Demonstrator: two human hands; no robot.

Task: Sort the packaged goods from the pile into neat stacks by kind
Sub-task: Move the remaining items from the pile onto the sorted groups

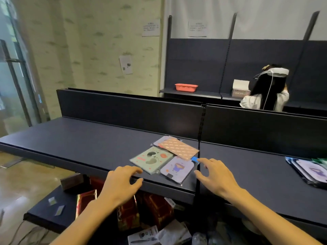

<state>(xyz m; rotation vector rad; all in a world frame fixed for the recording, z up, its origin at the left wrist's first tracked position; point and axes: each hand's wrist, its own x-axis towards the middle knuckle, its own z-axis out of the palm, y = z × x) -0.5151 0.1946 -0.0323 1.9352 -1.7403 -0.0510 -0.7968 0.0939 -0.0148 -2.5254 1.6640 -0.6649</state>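
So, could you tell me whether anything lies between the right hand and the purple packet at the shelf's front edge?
Nothing visible does. The right hand hovers open just right of the purple packet, with only bare shelf between them. The pink packet overlaps only its far edge.

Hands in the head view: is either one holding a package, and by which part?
Nothing is held. The left hand and right hand hover open beside the packages.

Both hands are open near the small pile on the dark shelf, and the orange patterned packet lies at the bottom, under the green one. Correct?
Not quite. In the head view the orange patterned packet lies on top of the pile, overlapping its neighbours. Left hand and right hand are open by the dark shelf.
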